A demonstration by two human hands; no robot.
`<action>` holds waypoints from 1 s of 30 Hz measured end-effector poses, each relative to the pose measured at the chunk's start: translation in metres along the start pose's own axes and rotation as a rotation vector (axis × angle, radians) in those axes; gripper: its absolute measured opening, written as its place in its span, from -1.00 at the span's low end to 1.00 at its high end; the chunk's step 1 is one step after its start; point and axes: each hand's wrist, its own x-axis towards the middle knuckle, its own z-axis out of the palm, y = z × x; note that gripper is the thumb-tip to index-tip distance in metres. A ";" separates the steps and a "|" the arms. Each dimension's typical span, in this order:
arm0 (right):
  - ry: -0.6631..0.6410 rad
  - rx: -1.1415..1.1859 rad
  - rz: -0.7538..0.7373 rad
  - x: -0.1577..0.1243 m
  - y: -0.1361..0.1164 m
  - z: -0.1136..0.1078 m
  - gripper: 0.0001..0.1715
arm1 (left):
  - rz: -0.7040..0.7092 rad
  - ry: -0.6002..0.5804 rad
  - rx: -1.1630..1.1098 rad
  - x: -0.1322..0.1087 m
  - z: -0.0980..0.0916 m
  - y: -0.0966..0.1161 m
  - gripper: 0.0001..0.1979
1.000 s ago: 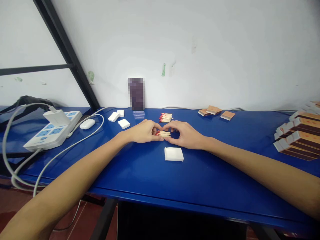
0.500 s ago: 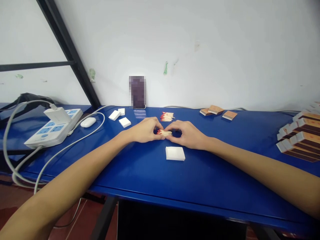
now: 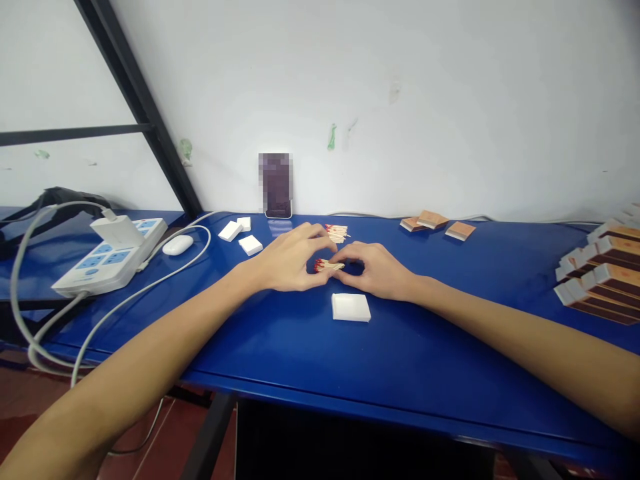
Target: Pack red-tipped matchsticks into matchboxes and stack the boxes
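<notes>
A small bundle of matches [image 3: 325, 265] with red heads lies between my hands above the blue table [image 3: 280, 353]. My right hand [image 3: 377, 269] pinches its right end between thumb and index finger. My left hand [image 3: 295, 259] arches around it from the left, fingers apart; its thumb is at the bundle's near side and its index finger is raised above it. Just in front of my right hand lies a white matchbox tray [image 3: 351, 307]. Behind my hands is a second pile of matches [image 3: 338, 233], partly covered by my left fingers.
White trays [image 3: 250, 245] lie at the back left, near a phone [image 3: 277, 187] against the wall. Matchbox sleeves [image 3: 460, 231] lie at the back right; stacked matchboxes [image 3: 607, 267] stand far right. On the left are a power strip [image 3: 110, 260], cables and a white case [image 3: 177, 245].
My left index finger has lifted away from the bundle, widening its gap to the thumb, and now partly covers the rear pile. My right hand stays on the matches.
</notes>
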 end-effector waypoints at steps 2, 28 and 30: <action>0.000 0.005 0.002 0.000 0.000 0.000 -0.85 | 0.113 0.026 0.023 -0.001 -0.004 0.012 -0.71; -0.012 0.064 0.014 0.001 -0.003 -0.003 -0.80 | -0.010 0.011 -0.134 -0.001 0.009 -0.016 -0.71; -0.018 0.078 0.026 0.001 -0.002 -0.004 -0.79 | -0.034 -0.024 -0.176 -0.001 0.010 -0.022 -0.67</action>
